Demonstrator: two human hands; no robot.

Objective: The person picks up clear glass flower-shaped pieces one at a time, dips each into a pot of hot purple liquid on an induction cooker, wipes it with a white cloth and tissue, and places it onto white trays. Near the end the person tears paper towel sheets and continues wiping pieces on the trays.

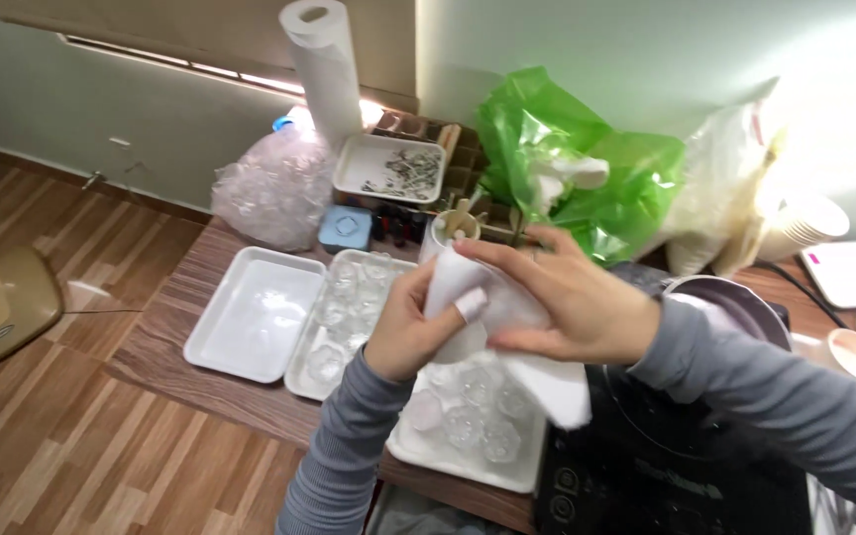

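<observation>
Grey-sleeved left hand (pixel 403 332) and right hand (pixel 572 302) both close around a white paper towel (pixel 532 357), wrapped over something hidden, above a white foam tray of clear glass cups (pixel 468 436) at the wooden table's (pixel 220 391) near edge. Beyond lie an empty white tray (pixel 255 312) and, at the far edge, a paper-towel roll (pixel 327 64) and green plastic bag (pixel 577 163).

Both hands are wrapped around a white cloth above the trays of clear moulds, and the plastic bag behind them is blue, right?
Not quite: the head view shows the plastic bag is green, not blue. The rest holds: left hand and right hand hold a white cloth above the trays of clear moulds.
</observation>
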